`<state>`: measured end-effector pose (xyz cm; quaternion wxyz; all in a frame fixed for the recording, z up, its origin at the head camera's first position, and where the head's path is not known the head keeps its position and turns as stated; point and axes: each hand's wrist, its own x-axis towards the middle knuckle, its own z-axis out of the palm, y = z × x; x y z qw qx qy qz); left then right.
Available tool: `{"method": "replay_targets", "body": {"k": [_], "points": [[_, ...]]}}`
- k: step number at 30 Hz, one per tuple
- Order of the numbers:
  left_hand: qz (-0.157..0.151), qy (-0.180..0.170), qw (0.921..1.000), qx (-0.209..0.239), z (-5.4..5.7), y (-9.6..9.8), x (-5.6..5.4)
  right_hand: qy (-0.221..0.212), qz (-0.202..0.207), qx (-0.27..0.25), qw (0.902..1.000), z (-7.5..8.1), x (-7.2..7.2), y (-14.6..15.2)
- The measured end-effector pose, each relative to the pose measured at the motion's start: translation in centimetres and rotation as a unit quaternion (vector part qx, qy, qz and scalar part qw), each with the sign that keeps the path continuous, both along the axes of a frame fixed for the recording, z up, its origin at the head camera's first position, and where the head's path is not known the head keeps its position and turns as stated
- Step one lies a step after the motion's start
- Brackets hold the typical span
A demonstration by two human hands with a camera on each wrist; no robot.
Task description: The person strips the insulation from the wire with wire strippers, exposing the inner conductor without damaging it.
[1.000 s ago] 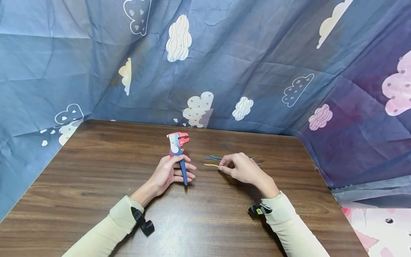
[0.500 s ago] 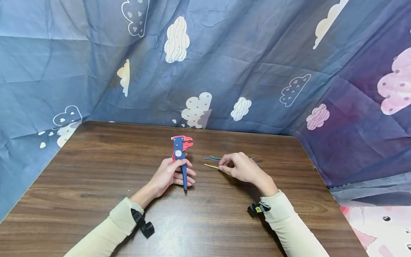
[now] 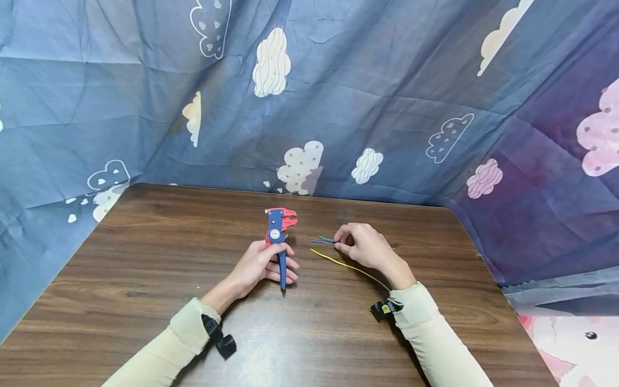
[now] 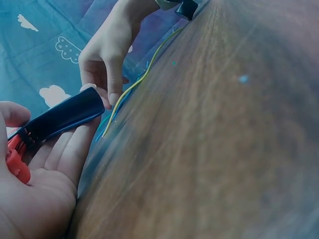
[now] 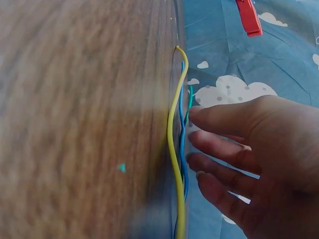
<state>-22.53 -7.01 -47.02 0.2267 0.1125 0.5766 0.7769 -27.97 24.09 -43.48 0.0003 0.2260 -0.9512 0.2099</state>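
Note:
My left hand (image 3: pixel 253 269) holds a wire stripper (image 3: pixel 275 223) with a blue body and red jaws, its head up and blue handle down. The thumb lies across the handle; the other fingers extend behind it. My right hand (image 3: pixel 369 250) is over the wires, fingers bent and fingertips by the blue wire (image 3: pixel 322 241) and green wire (image 3: pixel 325 237). In the right wrist view, thumb (image 5: pixel 219 119) and fingers stand apart, with no wire visibly pinched. A yellow wire (image 3: pixel 342 264) lies on the table, running from near the stripper toward the right cuff.
The brown wooden table (image 3: pixel 300 333) extends around both hands. A blue cloth (image 3: pixel 222 134) with cloud prints hangs along its back and right side. A small green scrap (image 5: pixel 122 168) lies on the wood. Each wrist bears a black camera.
My right hand has left the yellow wire and moved slightly up to the blue and green wires. The yellow wire now lies fully exposed. The stripper has turned in my left hand, showing its blue side.

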Motion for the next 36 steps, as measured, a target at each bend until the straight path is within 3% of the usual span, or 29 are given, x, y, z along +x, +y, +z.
{"method": "replay_targets", "body": {"k": [9, 23, 36], "points": [[0.000, 0.006, 0.9998, -0.018, 0.18, -0.45, -0.18, -0.016, 0.005, 0.012, 0.9998, 0.01, 0.06, 0.05], [0.010, 0.000, 0.9999, -0.003, -0.24, -0.48, -0.20, -0.016, 0.007, 0.035, 0.9992, -0.23, 0.27, 0.21], [-0.007, 0.000, 1.0000, 0.004, -0.44, -0.31, -0.41, 0.008, 0.040, -0.053, 0.9978, -0.08, 0.41, 0.15]]}}
